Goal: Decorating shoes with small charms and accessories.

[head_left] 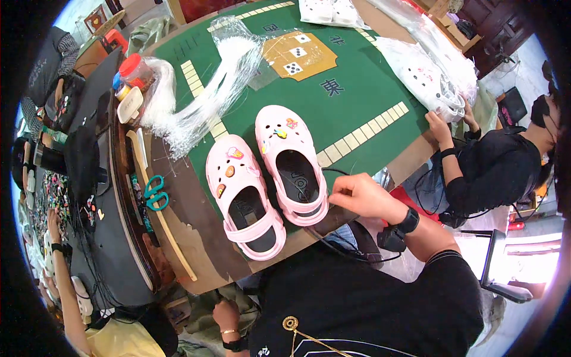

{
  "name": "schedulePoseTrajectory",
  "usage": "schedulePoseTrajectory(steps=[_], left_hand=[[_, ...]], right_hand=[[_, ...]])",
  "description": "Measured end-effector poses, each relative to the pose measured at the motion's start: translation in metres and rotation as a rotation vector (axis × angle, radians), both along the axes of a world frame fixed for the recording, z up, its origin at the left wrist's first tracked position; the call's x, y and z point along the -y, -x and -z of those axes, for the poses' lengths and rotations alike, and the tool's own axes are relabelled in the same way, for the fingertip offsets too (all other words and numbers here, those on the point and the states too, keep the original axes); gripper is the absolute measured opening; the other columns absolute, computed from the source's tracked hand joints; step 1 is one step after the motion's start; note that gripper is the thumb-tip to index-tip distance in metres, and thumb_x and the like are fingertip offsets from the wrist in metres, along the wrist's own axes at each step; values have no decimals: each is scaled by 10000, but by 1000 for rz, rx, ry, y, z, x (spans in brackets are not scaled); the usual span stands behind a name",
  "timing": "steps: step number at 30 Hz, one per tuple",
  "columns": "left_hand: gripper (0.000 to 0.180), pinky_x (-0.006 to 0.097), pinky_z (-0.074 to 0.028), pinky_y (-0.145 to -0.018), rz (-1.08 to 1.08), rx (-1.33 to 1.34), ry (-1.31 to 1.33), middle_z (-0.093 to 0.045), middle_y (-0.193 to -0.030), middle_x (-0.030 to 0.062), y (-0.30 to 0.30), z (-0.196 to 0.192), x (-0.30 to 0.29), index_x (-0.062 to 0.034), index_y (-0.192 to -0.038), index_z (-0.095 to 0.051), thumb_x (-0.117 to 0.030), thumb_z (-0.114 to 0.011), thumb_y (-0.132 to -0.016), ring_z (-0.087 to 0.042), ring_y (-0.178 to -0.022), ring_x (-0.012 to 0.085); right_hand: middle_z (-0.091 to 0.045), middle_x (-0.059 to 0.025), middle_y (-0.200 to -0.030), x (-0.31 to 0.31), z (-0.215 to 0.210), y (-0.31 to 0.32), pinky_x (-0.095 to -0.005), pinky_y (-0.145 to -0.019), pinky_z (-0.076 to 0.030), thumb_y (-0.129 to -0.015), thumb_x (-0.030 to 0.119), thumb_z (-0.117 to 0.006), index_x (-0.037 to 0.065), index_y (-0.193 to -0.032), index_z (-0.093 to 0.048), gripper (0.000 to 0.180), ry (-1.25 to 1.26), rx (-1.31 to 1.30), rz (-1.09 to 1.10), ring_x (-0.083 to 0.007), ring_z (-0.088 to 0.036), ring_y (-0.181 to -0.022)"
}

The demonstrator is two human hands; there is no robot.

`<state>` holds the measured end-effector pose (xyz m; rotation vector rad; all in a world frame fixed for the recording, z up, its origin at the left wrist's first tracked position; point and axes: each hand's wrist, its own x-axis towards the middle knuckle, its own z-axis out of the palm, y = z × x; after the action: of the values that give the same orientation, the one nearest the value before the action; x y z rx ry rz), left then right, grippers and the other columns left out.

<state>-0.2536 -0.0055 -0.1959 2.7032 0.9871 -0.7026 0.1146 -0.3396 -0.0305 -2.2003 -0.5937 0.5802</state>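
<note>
Two pink clogs lie side by side on the green mat, toes pointing away from me. The left clog [247, 196] carries several small charms on its toe. On the right clog [291, 163] a few charms show among the holes. My right hand [364, 196] is at the right clog's heel, its thumb and fingers pinched together against the edge there. Lower down, below the table's near edge, is my left hand [226, 313], away from the clogs. Its fingers are hidden from view.
A bundle of clear plastic strands [223, 89] lies beyond the clogs. Teal scissors [156, 193] and a red-lidded jar [135, 71] are on the left. At right, a person in black handles bagged white clogs [419, 77]. Another person's hand [55, 226] works among small charms.
</note>
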Motion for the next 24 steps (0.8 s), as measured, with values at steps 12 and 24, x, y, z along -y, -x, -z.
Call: schedulePoseTrajectory(steps=[12,24], left_hand=[[349,504,-483,-746,30,356,80,-638,-867,226,-38,-30,4,-35,-1094,-611,-220,-679,-806,-606,-807,420],[104,416,-485,-698,-12,844,242,-646,-857,177,-66,-79,29,4,-903,-665,-80,-624,-857,-615,-782,366]], right_hand=[[-649,-126,-715,-56,14,40,-434,-568,-510,-814,261,-666,55,-707,-624,235,136,599,183,-333,-646,-650],[-647,-185,-707,-49,6,35,-480,-612,-503,-783,209,-639,23,-733,-634,193,137,450,121,-377,-644,-677]])
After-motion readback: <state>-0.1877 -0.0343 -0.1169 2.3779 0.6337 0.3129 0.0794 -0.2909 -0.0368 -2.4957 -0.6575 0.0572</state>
